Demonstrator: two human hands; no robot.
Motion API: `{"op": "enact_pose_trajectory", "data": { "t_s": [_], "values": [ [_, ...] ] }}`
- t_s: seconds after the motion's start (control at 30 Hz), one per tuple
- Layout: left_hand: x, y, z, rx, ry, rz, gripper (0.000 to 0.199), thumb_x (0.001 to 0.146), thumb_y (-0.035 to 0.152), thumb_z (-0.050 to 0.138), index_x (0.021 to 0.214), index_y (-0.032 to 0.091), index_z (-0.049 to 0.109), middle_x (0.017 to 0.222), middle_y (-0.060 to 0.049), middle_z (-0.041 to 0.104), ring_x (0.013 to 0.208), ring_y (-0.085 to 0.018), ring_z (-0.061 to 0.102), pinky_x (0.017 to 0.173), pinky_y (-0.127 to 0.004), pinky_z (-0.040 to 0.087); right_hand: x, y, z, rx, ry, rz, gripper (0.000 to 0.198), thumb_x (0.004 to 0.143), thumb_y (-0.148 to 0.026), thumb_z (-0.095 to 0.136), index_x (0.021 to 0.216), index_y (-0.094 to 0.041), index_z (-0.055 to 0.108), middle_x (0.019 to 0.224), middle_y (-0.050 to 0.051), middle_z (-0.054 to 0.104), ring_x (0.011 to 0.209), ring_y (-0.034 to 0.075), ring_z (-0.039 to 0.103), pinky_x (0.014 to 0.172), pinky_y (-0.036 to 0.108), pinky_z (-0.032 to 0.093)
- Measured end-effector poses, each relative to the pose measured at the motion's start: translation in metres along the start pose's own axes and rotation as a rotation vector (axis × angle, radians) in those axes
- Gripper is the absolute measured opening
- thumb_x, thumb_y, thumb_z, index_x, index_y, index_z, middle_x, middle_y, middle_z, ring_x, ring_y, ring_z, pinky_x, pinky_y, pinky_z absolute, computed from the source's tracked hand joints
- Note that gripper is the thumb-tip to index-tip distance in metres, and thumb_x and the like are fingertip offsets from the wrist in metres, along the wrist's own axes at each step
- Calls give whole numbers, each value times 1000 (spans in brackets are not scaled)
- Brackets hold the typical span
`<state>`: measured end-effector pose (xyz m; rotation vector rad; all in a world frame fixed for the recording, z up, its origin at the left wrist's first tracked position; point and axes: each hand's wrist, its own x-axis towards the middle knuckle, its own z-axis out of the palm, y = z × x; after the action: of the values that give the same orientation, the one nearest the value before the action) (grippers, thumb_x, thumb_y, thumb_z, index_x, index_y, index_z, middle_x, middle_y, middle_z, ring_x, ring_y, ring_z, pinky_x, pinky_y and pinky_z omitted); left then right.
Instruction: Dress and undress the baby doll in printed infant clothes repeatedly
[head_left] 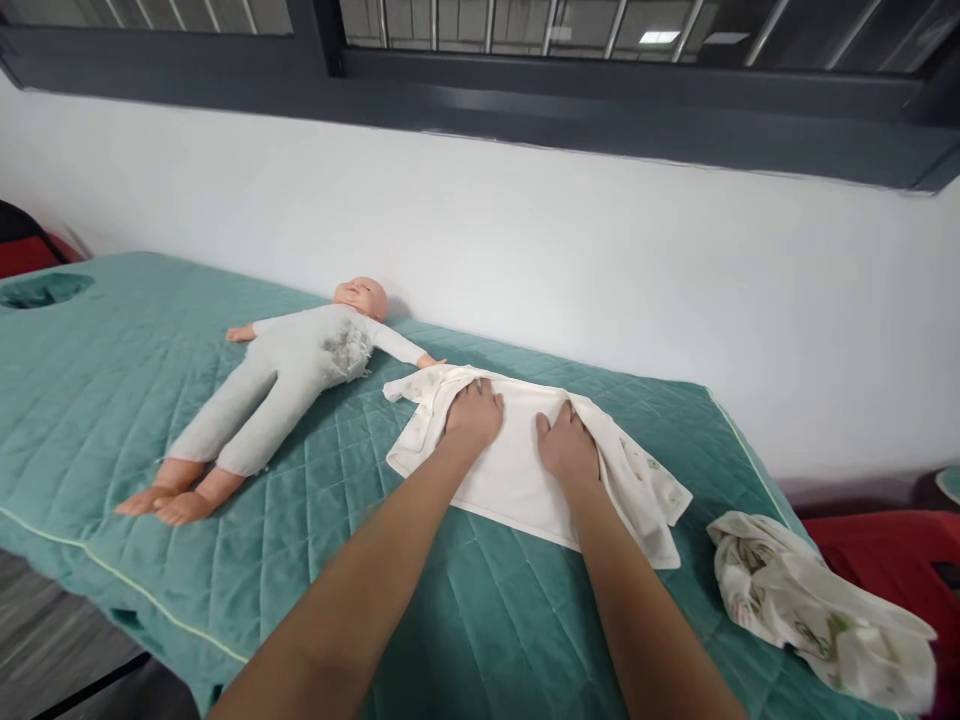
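A white baby shirt [510, 490] with small prints lies spread on the green quilted bed cover, its front flaps parted. My left hand [476, 412] rests palm down inside it near the top edge, fingers forward and partly hidden. Beside it, my right hand [568, 445] reaches under the right flap, thumb held apart from the fingers; some fingertips are covered by cloth. Left of the shirt, a baby doll [292, 350] in a pale bodysuit lies on its back. One doll hand touches or nearly touches the shirt's upper edge.
The green quilted bed [382, 600] has a face hole [45, 290] at far left. A crumpled printed cloth [817, 610] lies at the right edge, near a red chair [892, 560]. Behind the bed stand a white wall [562, 260] and a dark window frame [600, 110].
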<state>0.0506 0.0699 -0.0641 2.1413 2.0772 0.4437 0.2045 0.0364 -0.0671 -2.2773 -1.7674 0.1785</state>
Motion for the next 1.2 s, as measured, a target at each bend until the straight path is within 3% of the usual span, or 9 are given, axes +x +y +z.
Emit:
{"op": "enact_pose_trajectory", "data": {
  "t_s": [0.13,0.27,0.6,0.87,0.97,1.07,1.13,1.2],
  "values": [
    [-18,17,5,26,40,-68,63,99,36,26,151,2,36,156,-22,39,146,-33,34,121,-49,24,1,-1,2,-29,-9,-30,73,100,-44,27,154,5,22,152,34,37,139,34,44,114,43,32],
    [-39,26,9,32,12,-14,67,99,37,24,153,-1,31,164,-20,22,154,-31,16,126,-50,9,0,-2,-1,-28,-12,-43,73,101,-45,24,153,6,21,153,34,35,143,35,39,115,45,29],
    [-78,24,0,9,-46,29,69,98,41,18,155,3,29,165,-15,19,154,-30,14,125,-52,11,-39,-5,-6,-60,-6,-107,70,101,-44,28,154,1,27,158,30,27,148,39,28,118,50,22],
    [-105,20,-8,-5,-36,57,64,99,39,24,153,7,35,164,-14,25,154,-30,17,125,-54,15,-65,-3,-8,-123,-49,-178,68,102,-49,25,157,-8,26,165,20,16,153,33,12,121,51,13],
    [-128,7,-16,-46,37,152,55,98,32,31,146,8,45,163,-15,30,153,-28,19,124,-51,22,-88,2,-9,-156,-83,-317,66,103,-49,25,157,-12,28,165,17,18,153,31,13,121,53,14],
    [-146,-23,-27,-124,191,228,47,93,24,43,138,14,54,164,-10,28,154,-25,17,123,-46,27,-121,14,-15,-133,-78,-536,63,103,-48,26,155,-13,32,164,15,22,153,28,15,122,51,17],
    [-147,-51,-34,-182,317,165,43,90,21,47,132,16,58,161,-10,35,152,-26,22,123,-46,28,-141,24,-22,-80,-126,-669,63,103,-50,29,155,-15,33,165,12,22,154,27,14,122,50,17],
    [-140,-81,-39,-273,405,13,39,90,22,48,127,16,59,155,-13,43,147,-26,33,120,-46,33,-152,30,-31,6,-236,-743,63,101,-53,35,155,-20,35,165,8,22,154,26,15,123,49,18]
  ]
}}
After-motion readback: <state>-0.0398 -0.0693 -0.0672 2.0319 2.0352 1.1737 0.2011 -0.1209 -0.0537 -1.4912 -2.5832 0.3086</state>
